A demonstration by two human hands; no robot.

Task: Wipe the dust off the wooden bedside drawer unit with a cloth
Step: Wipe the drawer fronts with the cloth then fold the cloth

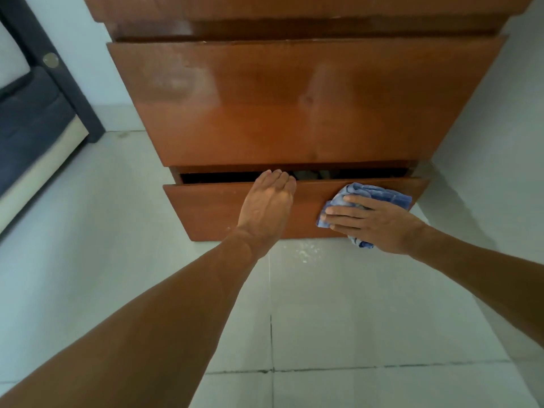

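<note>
The left forearm reaches from the lower left to the left hand, which lies flat on the front of the bottom drawer, fingers straight and together, tips at its top edge. The right hand presses a crumpled blue cloth against the same front, fingers extended and slightly spread. This drawer stands slightly pulled out; its dark interior holds indistinct grey items that cannot be identified. Above it, the larger drawer of the wooden drawer unit also projects. White specks lie on the tiled floor. A dark bed frame stands left.
</note>
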